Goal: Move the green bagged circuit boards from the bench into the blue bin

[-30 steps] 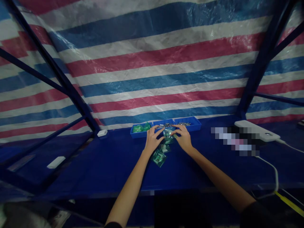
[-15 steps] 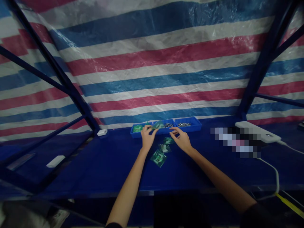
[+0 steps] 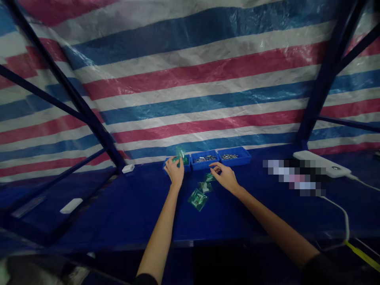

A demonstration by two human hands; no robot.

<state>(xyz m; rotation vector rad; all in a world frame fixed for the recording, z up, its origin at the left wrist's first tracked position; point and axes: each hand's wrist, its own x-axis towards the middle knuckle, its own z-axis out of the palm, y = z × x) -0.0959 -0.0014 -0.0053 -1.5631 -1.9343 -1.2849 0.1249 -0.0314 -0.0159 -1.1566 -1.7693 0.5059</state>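
Observation:
My left hand (image 3: pixel 175 171) is closed on a small clear-and-green plastic bag (image 3: pixel 180 152), held up over the leftmost blue bin (image 3: pixel 186 169). Part of that bin is hidden behind the hand. My right hand (image 3: pixel 225 175) hovers in front of the bins with its fingers bent and a gap between thumb and forefinger; nothing shows in it. Just below its fingertips lies a small green bag (image 3: pixel 209 177). Nearer to me are two more, a middle bag (image 3: pixel 205 187) and a front bag (image 3: pixel 197 199) with pale pieces visible inside.
The middle bin (image 3: pixel 204 165) and right bin (image 3: pixel 242 160) contain small metal parts. On the blue table (image 3: pixel 133 213) sit a white adapter (image 3: pixel 128 169) at the left and a white box with a cable (image 3: pixel 322 164) at the right. A striped sheet (image 3: pixel 202 87) hangs behind.
My left hand has moved left with the bag, from above the middle bin to the leftmost one. My right hand has shifted slightly down and left, its fingers closer together.

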